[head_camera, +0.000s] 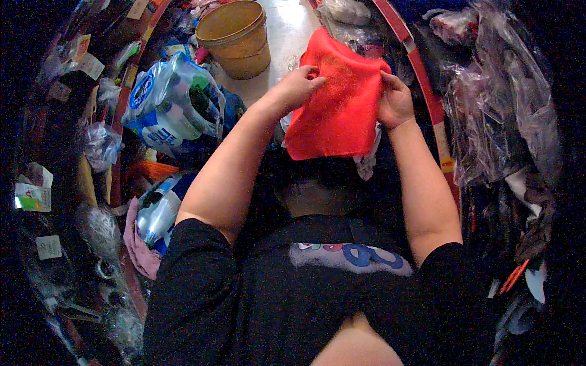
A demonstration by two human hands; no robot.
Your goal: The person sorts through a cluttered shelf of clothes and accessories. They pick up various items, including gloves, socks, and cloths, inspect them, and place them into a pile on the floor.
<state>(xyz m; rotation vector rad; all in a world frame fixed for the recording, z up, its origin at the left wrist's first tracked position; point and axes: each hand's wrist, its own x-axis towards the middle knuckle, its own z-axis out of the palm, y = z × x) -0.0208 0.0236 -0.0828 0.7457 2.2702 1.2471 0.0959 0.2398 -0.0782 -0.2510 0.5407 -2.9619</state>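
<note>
A red cloth (341, 105) hangs stretched between my two hands in front of me. At its upper left side, my left hand (300, 87) pinches the edge between thumb and fingers. My right hand (397, 98) grips the cloth's right edge near its upper corner. The fabric looks soft and mostly flat, with a slack fold at the top. Some clear plastic wrapping (366, 164) shows below its lower right corner; whether it touches the cloth I cannot tell.
An open brown bucket (238, 59) stands on the pale floor (286, 27) ahead. To the left sits a plastic-wrapped pack of bottles (178, 105), with a pink cloth (137, 247) nearer me. Red-edged shelves (423, 82) flank both sides, holding plastic-bagged goods (485, 123) on the right.
</note>
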